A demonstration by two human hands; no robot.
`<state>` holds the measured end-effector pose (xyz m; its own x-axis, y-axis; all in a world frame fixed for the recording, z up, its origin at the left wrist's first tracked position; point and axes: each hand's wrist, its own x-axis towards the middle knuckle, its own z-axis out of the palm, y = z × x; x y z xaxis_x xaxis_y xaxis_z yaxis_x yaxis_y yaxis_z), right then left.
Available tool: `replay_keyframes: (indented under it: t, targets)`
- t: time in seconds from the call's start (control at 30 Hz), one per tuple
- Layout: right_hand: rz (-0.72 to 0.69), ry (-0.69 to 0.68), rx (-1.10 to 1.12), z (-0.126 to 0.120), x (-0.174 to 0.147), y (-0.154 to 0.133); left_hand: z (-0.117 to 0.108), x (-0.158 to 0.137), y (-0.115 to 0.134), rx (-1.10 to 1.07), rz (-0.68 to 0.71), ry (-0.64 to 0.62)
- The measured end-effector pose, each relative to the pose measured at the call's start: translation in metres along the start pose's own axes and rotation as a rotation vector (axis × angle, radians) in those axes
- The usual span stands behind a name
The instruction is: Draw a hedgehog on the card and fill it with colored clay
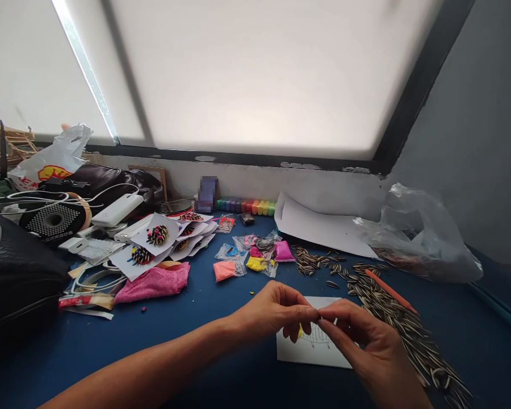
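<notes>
1. one left hand (276, 309), one right hand (366, 338)
2. drawn-on paper card (296, 350): one
3. sunflower seeds (413, 335): too many to count
4. orange stick (392, 292): one
5. seed-decorated cards (157, 234): at least four
6. plastic carrier bags (440, 230): two
7. pink towel (153, 285): one
8. white power bank (118, 209): one

White translucent window panel (255, 74): bright backlight
Flat dark-blue tabletop (187, 346): pretty dim tbh
Small dark upright rectangle (207, 194): pixelated mush

Pink cloth (155, 284) on blue tabletop (68, 346). Black bag (17, 284) left of cloth. White power bank (118, 209) behind cloth; printed plastic bag (57, 153) farther behind, to cloth's left. Clear plastic bag (434, 238) well apart, right of cloth. Window (259, 74) well behind cloth.
</notes>
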<state>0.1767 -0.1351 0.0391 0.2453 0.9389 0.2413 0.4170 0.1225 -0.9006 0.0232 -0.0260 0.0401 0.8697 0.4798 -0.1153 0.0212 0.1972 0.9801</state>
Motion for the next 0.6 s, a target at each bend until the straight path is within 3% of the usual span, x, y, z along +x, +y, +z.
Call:
replay_keyframes:
  t: [0.37,0.53,0.6]
  targets:
    - [0.003,0.017,-0.041,0.002,-0.0018,-0.0034,0.0014,0.0005,-0.0015,-0.001,-0.01,0.001]
    - [0.001,0.01,-0.044,0.003,-0.0024,-0.0004,0.001,0.0005,-0.0014,0.104,0.005,-0.001]
    - [0.008,0.015,-0.045,0.0025,-0.0018,0.0023,-0.0004,0.0019,-0.0013,0.145,0.033,0.052]
